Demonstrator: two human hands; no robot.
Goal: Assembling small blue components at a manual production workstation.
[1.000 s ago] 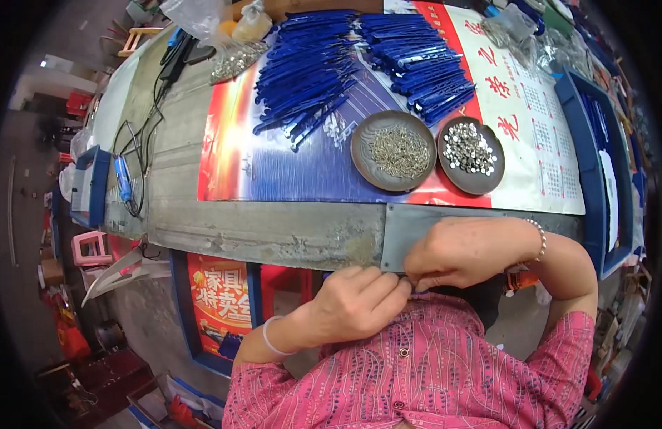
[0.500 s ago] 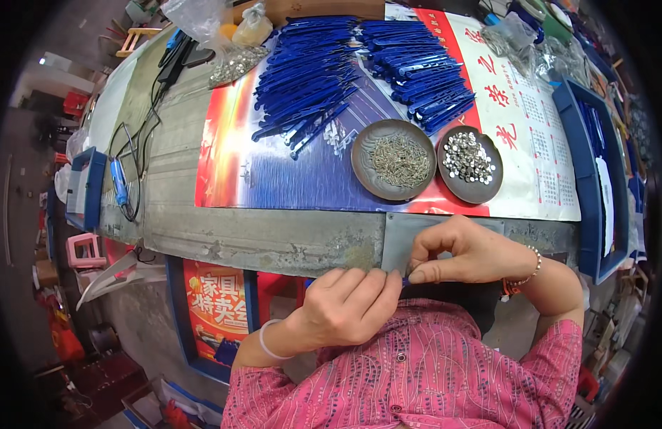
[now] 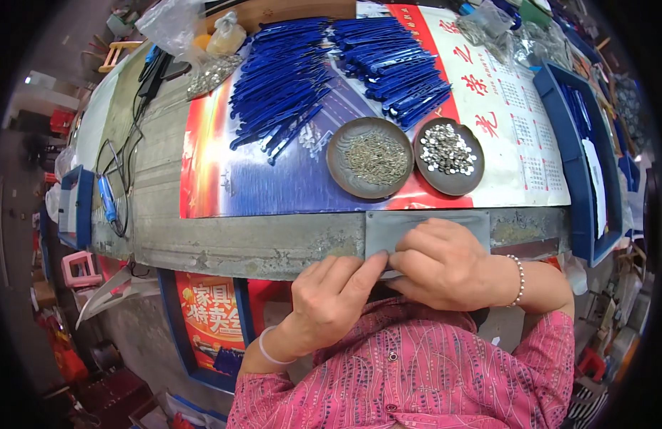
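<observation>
Head view: both hands (image 3: 388, 282) pinched together at table edge (image 3: 259, 250); held item hidden.

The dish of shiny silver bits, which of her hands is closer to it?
The right. The right hand lies at the table edge just below the dish of silver bits; the left hand sits lower and further left, nearer the person's body.

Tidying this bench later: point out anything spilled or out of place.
A few small silver pieces lie loose on the poster beside the blue strips, outside the two dishes. Both hands meet at the grey pad.
</observation>
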